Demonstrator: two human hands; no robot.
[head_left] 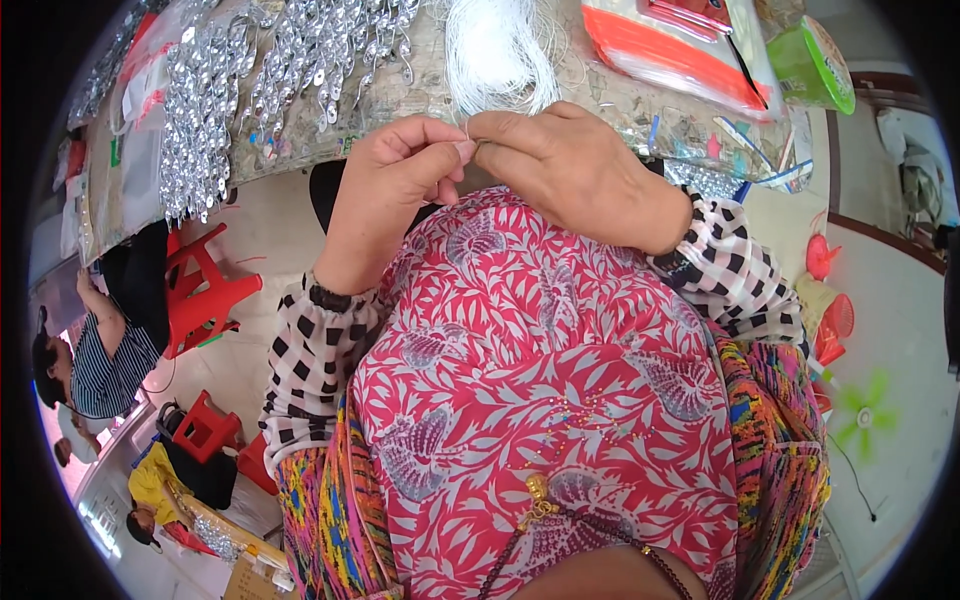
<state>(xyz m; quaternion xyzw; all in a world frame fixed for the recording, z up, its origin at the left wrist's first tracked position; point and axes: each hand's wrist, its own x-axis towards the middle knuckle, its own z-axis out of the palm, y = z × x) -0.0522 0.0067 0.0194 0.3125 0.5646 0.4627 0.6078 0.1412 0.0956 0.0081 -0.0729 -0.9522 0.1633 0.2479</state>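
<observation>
White thread (470, 125): a thin strand pinched between the two hands, just in front of the table edge, running up toward the bundle above; the part inside the fingers is too fine to follow.
Left hand (385, 190): fingers drawn together, thumb and forefinger closed on the strand, fingertips touching those of the other hand.
Right hand (570, 165): also closed, thumb and forefinger nipped on the same strand, knuckles up, just right of the left hand.
Thread bundle (495, 50): a loose white hank lying on the table directly above the hands.
Table (640, 120): its cluttered edge curves across the top of the view, covered with a shiny patterned sheet.
Silver ornaments (215, 100): glittering strands in rows on the left part of the table, some hanging over the edge.
Orange packet (665, 50): flat, in clear wrap, on the table to the right of the bundle.
Green cup (810, 65): on its side at the right end of the table.
Sleeves (310, 345): black-and-white checked covers on both forearms, gathered at the wrists.
Red patterned garment (540, 370): fills the lower middle, below the hands.
Red stools (205, 290): on the floor at left, well apart from the hands.
Other person (100, 355): in a striped top, at the far left.
</observation>
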